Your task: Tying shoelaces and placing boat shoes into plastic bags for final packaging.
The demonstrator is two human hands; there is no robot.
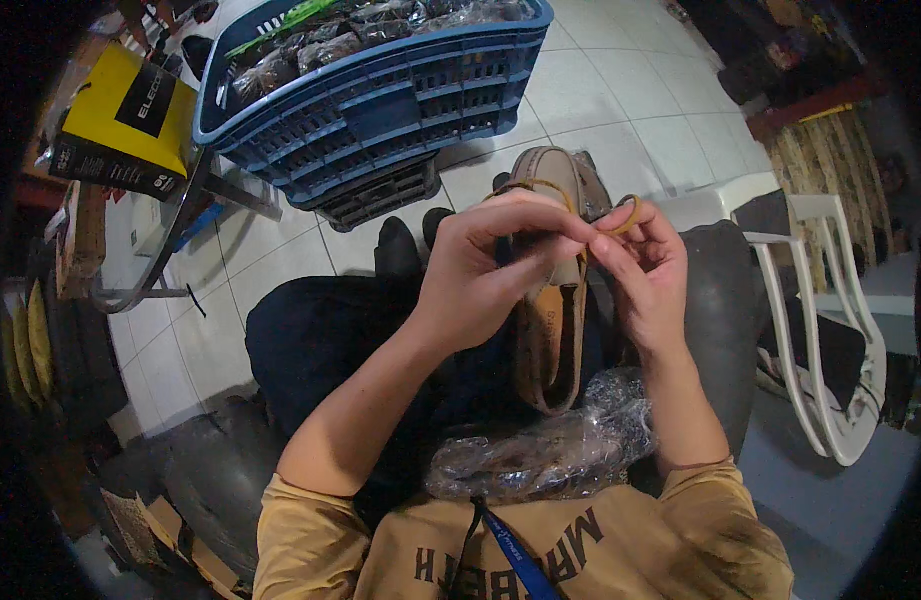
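A taupe moccasin-style shoe (pixel 552 400) rests toe-away over my lap, its tan insole partly showing. A thin mustard-brown shoelace (pixel 633 222) runs from its front and curls in a loop by my right fingers. My left hand (pixel 486 265) reaches across the shoe, thumb and forefinger pinched on the lace. Touching those fingertips, my right hand (pixel 649 275) pinches the lace too. The hands hide the middle of the shoe and where the lace ends lie. Close to my belly, a clear plastic-wrapped bundle (pixel 551 455) lies on my lap; its contents are hard to make out.
Ahead stands a blue plastic crate (pixel 381 120) full of plastic-wrapped items, on a black crate (pixel 381 193). A yellow-and-black box (pixel 131 115) sits at the left beside a metal frame. To the right is a white plastic chair (pixel 816 300). Pale tiles (pixel 671 90) cover the floor.
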